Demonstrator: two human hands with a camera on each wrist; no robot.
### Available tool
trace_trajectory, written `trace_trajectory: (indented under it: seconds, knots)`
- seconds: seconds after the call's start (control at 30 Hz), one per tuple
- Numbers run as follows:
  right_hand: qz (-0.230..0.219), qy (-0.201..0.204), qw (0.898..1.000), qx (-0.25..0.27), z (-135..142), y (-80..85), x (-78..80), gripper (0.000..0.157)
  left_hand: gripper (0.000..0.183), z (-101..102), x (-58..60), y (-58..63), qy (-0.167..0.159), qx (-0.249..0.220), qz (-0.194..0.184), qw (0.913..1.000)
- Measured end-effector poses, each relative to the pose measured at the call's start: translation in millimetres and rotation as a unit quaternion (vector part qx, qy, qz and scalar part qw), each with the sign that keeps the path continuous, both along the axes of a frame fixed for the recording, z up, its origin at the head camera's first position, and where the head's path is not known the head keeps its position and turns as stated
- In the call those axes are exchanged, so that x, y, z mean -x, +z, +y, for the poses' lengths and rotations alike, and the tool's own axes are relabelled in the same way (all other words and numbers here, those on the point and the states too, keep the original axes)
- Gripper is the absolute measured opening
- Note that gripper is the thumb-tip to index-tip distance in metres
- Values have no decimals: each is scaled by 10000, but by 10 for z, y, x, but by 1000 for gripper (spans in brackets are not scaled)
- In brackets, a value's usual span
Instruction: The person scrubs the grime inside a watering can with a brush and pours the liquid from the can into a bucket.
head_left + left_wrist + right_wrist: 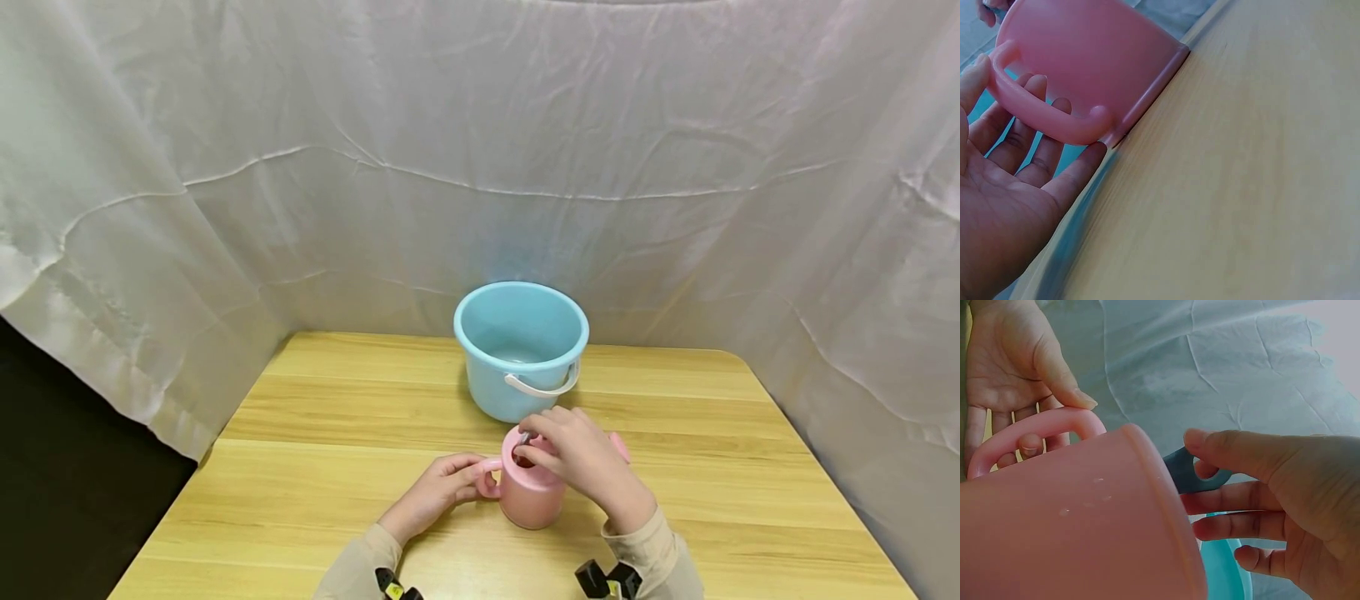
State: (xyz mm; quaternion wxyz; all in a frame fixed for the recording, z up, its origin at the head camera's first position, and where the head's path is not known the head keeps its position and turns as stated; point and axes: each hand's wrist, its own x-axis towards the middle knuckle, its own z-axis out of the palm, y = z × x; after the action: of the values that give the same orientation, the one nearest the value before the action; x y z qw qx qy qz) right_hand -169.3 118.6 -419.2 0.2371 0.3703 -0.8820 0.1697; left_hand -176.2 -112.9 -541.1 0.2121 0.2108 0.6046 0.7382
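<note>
On the counter, near the blue bucket, I see the pink watering can upright, left hand gripping its handle, right hand pinching a dark looped piece at its top.

The wood-grained surface carries a light-blue bucket toward its far edge, a pink watering can nearer.

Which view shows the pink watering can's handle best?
Left wrist: the handle is close, both joins to the watering can visible. Head shows it small, from above; right wrist shows its arc, lower join out of sight.
</note>
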Motion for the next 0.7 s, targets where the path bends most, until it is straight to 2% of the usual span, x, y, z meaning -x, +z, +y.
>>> trace_trajectory:
  seconds: [0.27,0.53,0.7]
  knots:
    - [188,-59,9998,-42,-1,-37,37,18,42,3,-2,4,10,21,-52,10000]
    - [606,186,9975,317,1,-42,80,21,42,-2,4,-21,48,74,-78,9999]
    - [895,359,9937,576,6,-6,71,23,38,5,9,-38,44,-34,101,9999]
